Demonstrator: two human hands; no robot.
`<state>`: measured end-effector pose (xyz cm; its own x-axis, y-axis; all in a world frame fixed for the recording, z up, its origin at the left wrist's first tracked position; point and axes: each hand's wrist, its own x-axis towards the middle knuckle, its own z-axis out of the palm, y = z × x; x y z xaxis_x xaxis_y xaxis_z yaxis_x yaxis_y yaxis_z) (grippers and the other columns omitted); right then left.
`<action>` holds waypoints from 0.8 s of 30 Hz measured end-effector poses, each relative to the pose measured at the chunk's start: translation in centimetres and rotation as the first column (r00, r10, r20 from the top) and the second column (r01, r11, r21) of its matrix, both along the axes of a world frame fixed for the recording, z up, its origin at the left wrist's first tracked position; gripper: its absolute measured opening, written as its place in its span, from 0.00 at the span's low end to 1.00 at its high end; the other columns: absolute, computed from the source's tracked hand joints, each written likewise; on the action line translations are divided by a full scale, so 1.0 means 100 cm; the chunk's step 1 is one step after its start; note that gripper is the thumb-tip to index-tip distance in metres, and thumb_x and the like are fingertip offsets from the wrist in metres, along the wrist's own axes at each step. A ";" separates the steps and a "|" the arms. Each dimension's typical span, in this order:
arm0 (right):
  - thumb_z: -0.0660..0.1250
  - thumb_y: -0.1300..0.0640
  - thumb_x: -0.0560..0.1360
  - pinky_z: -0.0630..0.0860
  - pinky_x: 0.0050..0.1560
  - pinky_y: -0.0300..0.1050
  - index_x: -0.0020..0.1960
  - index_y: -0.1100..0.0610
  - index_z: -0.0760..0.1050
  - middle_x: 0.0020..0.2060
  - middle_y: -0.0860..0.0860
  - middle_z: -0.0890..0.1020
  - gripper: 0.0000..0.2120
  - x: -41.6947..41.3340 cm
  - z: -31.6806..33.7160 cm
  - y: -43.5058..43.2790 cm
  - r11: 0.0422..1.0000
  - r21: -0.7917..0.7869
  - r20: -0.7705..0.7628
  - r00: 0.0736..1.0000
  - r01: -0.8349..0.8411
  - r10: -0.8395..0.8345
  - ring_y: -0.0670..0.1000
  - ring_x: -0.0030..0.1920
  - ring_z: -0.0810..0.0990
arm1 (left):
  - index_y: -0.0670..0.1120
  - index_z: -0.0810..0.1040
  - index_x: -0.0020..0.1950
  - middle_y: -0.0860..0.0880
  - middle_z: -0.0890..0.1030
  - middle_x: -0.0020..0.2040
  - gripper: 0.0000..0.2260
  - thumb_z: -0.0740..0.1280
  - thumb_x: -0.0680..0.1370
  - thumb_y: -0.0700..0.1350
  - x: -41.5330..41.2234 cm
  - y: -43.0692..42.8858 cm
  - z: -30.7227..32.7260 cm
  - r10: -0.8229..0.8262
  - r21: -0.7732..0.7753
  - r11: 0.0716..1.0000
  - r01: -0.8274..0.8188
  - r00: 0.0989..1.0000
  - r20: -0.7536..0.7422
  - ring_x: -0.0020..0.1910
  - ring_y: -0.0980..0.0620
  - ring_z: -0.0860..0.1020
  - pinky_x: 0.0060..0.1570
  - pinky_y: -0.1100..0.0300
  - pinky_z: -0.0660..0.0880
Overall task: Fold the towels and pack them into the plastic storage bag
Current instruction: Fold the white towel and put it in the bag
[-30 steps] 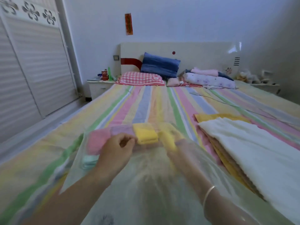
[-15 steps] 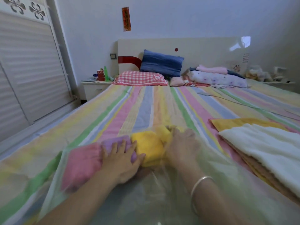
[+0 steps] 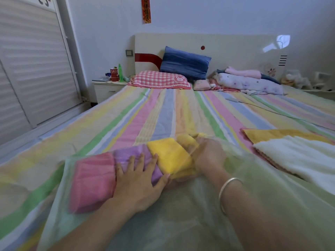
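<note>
**Plastic storage bag** (image 3: 181, 225): clear, lying flat on the striped bed (image 3: 163, 115) at 6 o'clock in our view, with its mouth toward us.

**Contents:** three folded towels in a row at the bag's far end, each touching the next.
- pink towel (image 3: 92, 182) at 9 o'clock
- purple towel (image 3: 130, 153) in the middle
- yellow towel (image 3: 168, 154) at 3 o'clock

**Left hand** (image 3: 139, 180): fingers straight and spread, palm down on the purple towel, holding nothing.

**Right hand** (image 3: 208, 156): bracelet (image 3: 228, 192) on the wrist, reached into the bag and veiled by film. It sits against the yellow towel's 3 o'clock side. We cannot tell whether its fingers grip or only push.

**Waiting:** a white towel (image 3: 299, 158) on a mustard towel (image 3: 282, 134), outside the bag at its 3 o'clock.

**Step, as we judge it:** seating the yellow towel against the row.
- We hold the left palm flat as a stop so the row does not slide.
- We nudge the yellow towel toward 9 o'clock with a broad push, not a pinch, so its folds hold.
- We square the edges and press the air out.
- We leave the 3 o'clock side free for the bigger towels.
- We watch for film bunching underneath.
</note>
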<state>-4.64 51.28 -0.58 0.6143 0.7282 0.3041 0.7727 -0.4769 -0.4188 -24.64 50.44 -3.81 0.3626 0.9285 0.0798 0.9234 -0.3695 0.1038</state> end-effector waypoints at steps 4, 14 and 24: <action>0.58 0.42 0.77 0.75 0.53 0.47 0.59 0.52 0.76 0.57 0.56 0.79 0.19 -0.005 0.011 0.014 0.998 0.057 0.054 0.999 -0.001 -0.002 0.57 0.57 0.78 | 0.62 0.39 0.77 0.52 0.44 0.80 0.52 0.21 0.54 0.77 -0.003 -0.003 0.005 -0.006 -0.010 1.000 0.007 0.999 0.047 0.78 0.46 0.44 0.74 0.39 0.43; 0.57 0.52 0.80 0.66 0.66 0.61 0.68 0.66 0.69 0.65 0.68 0.70 0.23 0.002 -0.017 0.005 0.990 -0.034 0.216 0.966 -0.139 0.143 0.67 0.64 0.71 | 0.61 0.41 0.78 0.51 0.44 0.80 0.56 0.19 0.51 0.76 -0.003 -0.007 0.002 0.001 0.017 1.000 -0.001 1.000 0.004 0.78 0.45 0.44 0.74 0.39 0.43; 0.55 0.54 0.80 0.68 0.63 0.45 0.67 0.56 0.72 0.64 0.55 0.76 0.17 0.025 0.014 0.024 0.846 -0.328 0.147 0.862 -0.420 0.485 0.54 0.64 0.75 | 0.62 0.42 0.77 0.51 0.44 0.80 0.54 0.20 0.53 0.76 -0.002 -0.005 0.001 0.022 0.011 1.000 -0.023 0.999 0.047 0.78 0.46 0.44 0.74 0.39 0.42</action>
<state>-2.14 53.69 0.81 0.1372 0.9813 0.1351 0.9853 -0.1211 -0.1209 -24.83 49.90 -3.68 0.3373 0.9353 0.1073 0.9256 -0.3503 0.1431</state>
